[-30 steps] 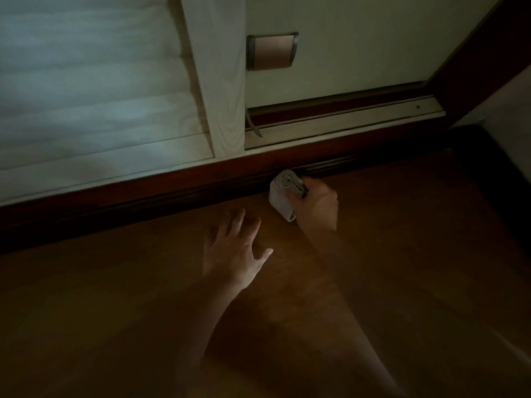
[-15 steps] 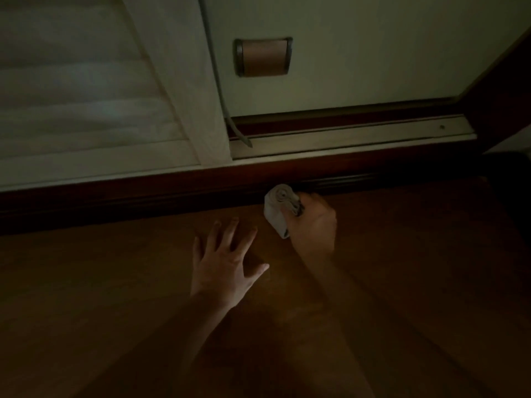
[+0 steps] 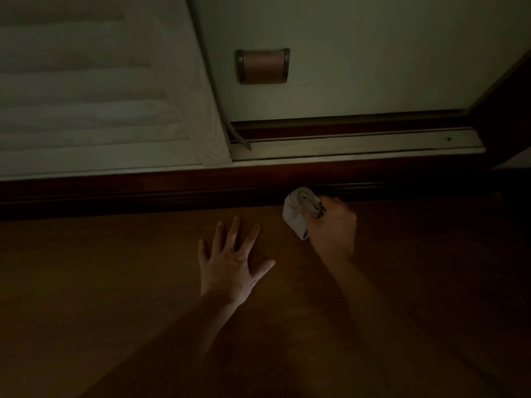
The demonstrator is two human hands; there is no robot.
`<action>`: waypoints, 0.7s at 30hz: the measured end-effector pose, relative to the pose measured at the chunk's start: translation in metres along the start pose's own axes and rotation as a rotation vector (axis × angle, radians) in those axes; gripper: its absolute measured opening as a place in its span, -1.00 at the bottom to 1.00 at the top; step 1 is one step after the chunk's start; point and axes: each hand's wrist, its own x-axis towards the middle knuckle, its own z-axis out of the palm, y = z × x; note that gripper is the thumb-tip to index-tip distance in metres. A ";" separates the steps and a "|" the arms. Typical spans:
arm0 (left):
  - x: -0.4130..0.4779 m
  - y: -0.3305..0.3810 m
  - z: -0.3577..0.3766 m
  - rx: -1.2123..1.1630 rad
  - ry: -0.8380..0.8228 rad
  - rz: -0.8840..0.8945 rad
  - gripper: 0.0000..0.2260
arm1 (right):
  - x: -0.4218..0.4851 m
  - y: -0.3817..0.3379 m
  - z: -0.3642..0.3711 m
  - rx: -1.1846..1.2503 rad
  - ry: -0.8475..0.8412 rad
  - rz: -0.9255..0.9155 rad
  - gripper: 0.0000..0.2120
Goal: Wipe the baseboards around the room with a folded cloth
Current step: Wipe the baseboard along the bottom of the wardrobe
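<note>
Against the earlier frames, the right hand and the folded cloth have shifted a short way to the right along the baseboard, judged against the wall plate above; the left hand has stayed in nearly the same place on the floor. The right hand is clenched around the cloth, which projects from the thumb side of the fist as a pale folded wad. The upper end of the cloth lies against the lower edge of the dark baseboard, at the joint with the floor. The left hand is released, fingers straight and spread, palm down on the wooden floor, near the right hand but apart from it; it appears to serve as a support. Above the baseboard stand a slatted panel on the left and a metal track on the right. Progress: wiping is under way on this wall. The lighting is too dim to show which lengths are already clean. The stroke direction suggests that the length to the left is done and that the length to the right, up to the corner, is left, along with any walls outside this view.
</note>
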 end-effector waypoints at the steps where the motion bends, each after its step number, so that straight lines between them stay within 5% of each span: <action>1: 0.000 -0.001 0.000 -0.006 0.010 0.003 -0.22 | 0.002 0.005 -0.007 -0.006 0.011 0.017 -0.81; 8: 0.002 -0.003 0.007 -0.022 0.063 0.022 -0.19 | 0.016 0.054 -0.045 -0.077 0.100 0.154 -0.79; 21: -0.001 0.000 0.005 -0.016 0.047 0.023 -0.26 | 0.017 0.064 -0.053 -0.115 0.096 0.125 -0.78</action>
